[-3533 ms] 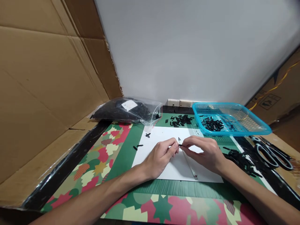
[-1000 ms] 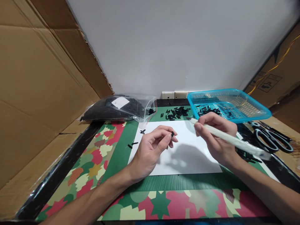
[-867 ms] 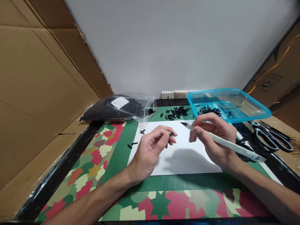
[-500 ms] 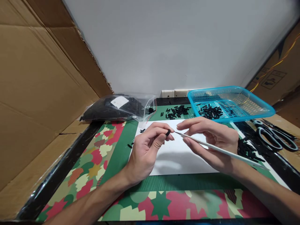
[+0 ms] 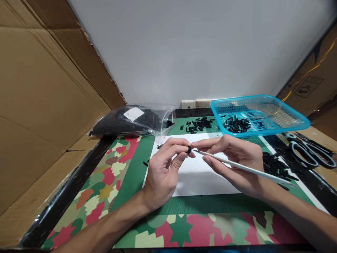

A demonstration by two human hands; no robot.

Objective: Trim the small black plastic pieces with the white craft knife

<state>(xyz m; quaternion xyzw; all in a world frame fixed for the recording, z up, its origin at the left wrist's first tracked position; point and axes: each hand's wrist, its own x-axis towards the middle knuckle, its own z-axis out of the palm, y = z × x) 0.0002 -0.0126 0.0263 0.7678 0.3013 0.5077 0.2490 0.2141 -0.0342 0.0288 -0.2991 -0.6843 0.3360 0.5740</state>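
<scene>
My left hand (image 5: 164,167) pinches a small black rubber-like piece (image 5: 189,149) between thumb and fingers, above a white sheet of paper (image 5: 200,181). In my right hand (image 5: 237,158) lies a slim white-handled tool (image 5: 237,164) with a thin, dark pointed tip, held like a pen. The tip meets or nearly meets the black piece; I cannot tell which. My right fingertips reach close to the left ones. A pile of similar black pieces (image 5: 276,165) lies beside my right wrist, and a few more black pieces (image 5: 145,163) are left of my left hand.
At the back right a blue plastic basket (image 5: 286,127) holds black pieces. More loose pieces (image 5: 201,124) are scattered left of it. A filled clear zip bag (image 5: 147,121) lies at the back left. Scissors (image 5: 305,153) rest at the right edge. Cardboard (image 5: 47,105) walls the left side.
My right hand has moved left, bringing its fingertips and the tool's tip closer to the black piece. My left hand keeps its pinch, almost still.
</scene>
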